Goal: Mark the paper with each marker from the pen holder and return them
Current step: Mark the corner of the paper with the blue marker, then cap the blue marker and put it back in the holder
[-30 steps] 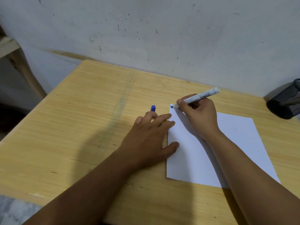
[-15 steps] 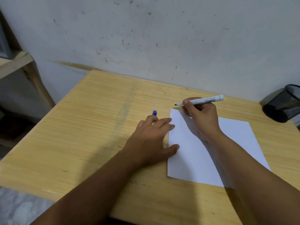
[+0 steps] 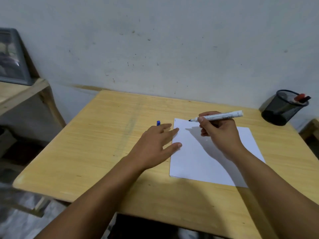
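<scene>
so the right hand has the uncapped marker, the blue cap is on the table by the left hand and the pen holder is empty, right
Not quite: the pen holder isn't empty. The head view shows at least one red-capped marker leaning on its rim. The rest stands: the right hand holds the uncapped marker, and the blue cap sits on the table by the left hand.

Table (image 3: 107, 152): light wood, grain lines seen, rounded corners, set against wall at 12 o'clock. Darker streak run across top from far edge toward near edge.

Wall (image 3: 172, 40): pale, plastered, dotted with small dark specks; brown stain seen along base above table's far left corner.

Shelf (image 3: 22, 91): bare wood, placed at 9 o'clock, apart from table.

Bin (image 3: 12, 57): grey, translucent, rested on shelf; contents blurred.

Floor (image 3: 10, 221): grey, mottled, seen at 7 o'clock.
</scene>
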